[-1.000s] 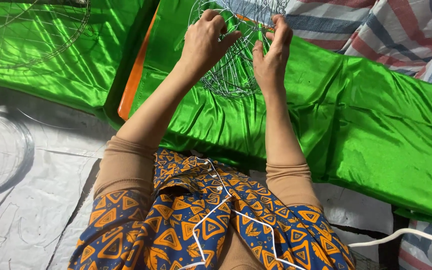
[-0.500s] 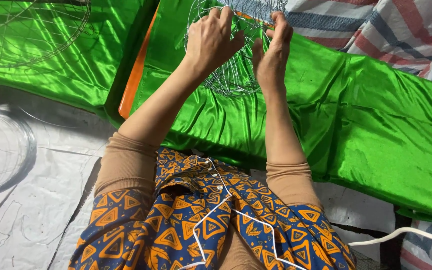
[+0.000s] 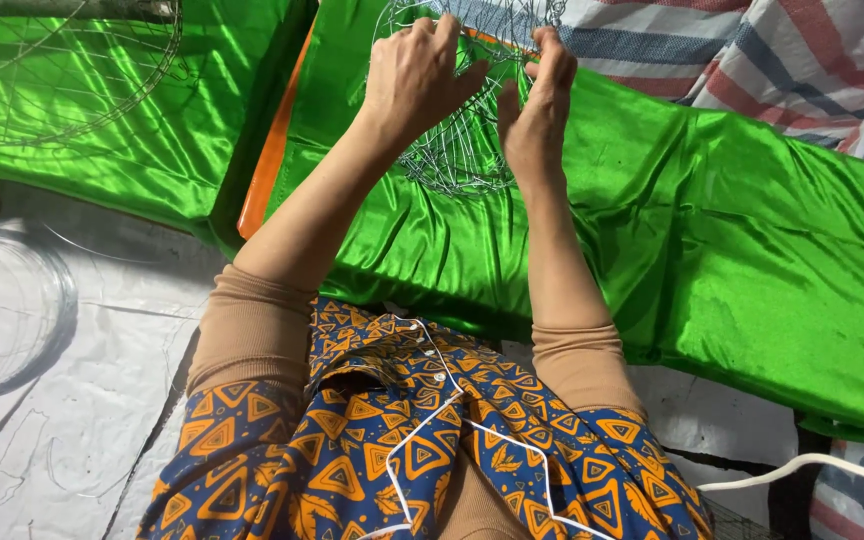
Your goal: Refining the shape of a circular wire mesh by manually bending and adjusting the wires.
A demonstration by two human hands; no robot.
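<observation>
A round wire frame (image 3: pixel 457 165) of thin silver wires lies on shiny green satin cloth (image 3: pixel 732 240) near the top middle of the head view. My left hand (image 3: pixel 417 75) rests over the frame's upper left part, fingers curled on its wires. My right hand (image 3: pixel 537 105) pinches wires at the frame's upper right edge, fingertips up. Both forearms reach forward over my patterned blue and orange garment (image 3: pixel 392 440). The top of the frame is cut off by the picture's edge.
A second wire frame (image 3: pixel 62 70) lies on green satin at the upper left. A coil of thin wire (image 3: pixel 2 310) sits on white sheeting at the left. An orange strip (image 3: pixel 267 170) edges the cloth. Striped fabric (image 3: pixel 802 50) fills the upper right; a white cord (image 3: pixel 802 470) runs lower right.
Both hands have shifted slightly up along the wire frame, and my right fingers have closed tighter on the wires. The cloth and other things have stayed put.
</observation>
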